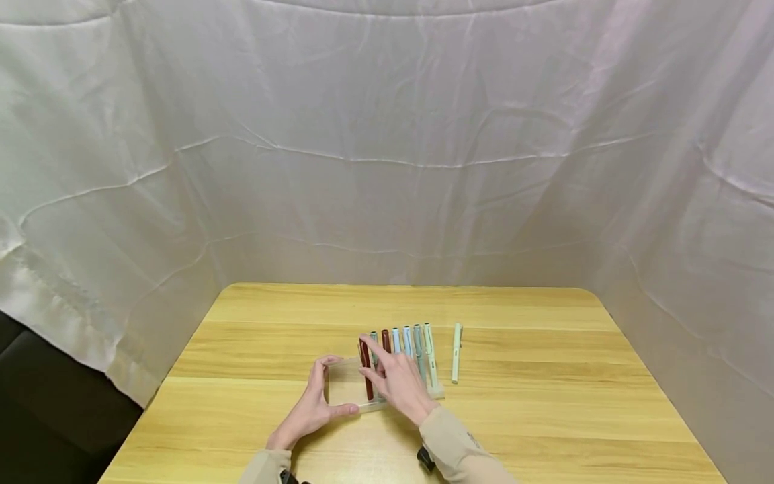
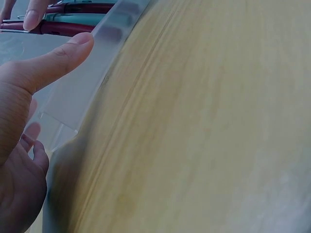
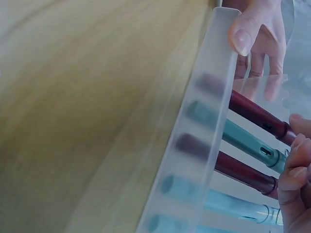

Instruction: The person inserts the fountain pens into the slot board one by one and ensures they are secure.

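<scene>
A translucent pen tray (image 1: pixel 347 383) lies on the table with several pens side by side across it. My left hand (image 1: pixel 312 405) grips its left end, thumb along the front edge and fingers at the back. My right hand (image 1: pixel 404 384) is over the tray, pinching the leftmost dark red pen (image 1: pixel 368 384) near its upper end between thumb and index finger; its other end sits at the front wall (image 3: pixel 214 63). Beside it lie a teal pen (image 3: pixel 248 144) and another dark red pen (image 3: pixel 245 172). Farther right are light blue pens (image 1: pixel 407 339), a grey-green pen (image 1: pixel 420 356) and a pale green pen (image 1: pixel 431 356).
A loose pale green pen (image 1: pixel 456 355) lies on the wooden table (image 1: pixel 544 403) to the right of the tray. Pale curtains (image 1: pixel 399 134) hang behind and at both sides. A dark seat (image 1: pixel 48 403) shows at the lower left.
</scene>
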Action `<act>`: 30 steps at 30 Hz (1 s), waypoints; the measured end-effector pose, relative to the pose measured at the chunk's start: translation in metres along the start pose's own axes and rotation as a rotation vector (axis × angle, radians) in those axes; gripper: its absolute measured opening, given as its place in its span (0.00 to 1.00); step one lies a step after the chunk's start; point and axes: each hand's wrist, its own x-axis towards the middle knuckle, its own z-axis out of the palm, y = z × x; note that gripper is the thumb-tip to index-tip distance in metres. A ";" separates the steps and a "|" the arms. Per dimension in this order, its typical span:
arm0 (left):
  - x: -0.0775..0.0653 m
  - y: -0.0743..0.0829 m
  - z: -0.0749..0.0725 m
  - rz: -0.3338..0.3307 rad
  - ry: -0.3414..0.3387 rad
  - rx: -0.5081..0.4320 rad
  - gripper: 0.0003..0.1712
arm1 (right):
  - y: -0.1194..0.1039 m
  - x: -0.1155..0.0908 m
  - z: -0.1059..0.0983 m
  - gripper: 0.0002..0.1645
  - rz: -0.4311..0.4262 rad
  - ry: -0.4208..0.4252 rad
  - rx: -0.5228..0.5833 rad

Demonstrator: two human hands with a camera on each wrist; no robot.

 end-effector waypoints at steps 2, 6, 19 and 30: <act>0.000 0.001 0.000 0.005 -0.005 -0.004 0.55 | -0.001 0.001 -0.001 0.38 0.028 -0.022 0.007; -0.001 0.006 -0.001 -0.012 -0.001 -0.028 0.55 | -0.001 0.002 -0.001 0.39 0.064 -0.046 0.017; 0.000 0.000 0.001 -0.016 0.003 -0.019 0.55 | -0.001 0.006 -0.003 0.39 0.110 -0.103 -0.015; 0.000 0.002 0.000 -0.046 0.005 -0.045 0.55 | 0.000 0.006 -0.003 0.40 0.097 -0.103 -0.022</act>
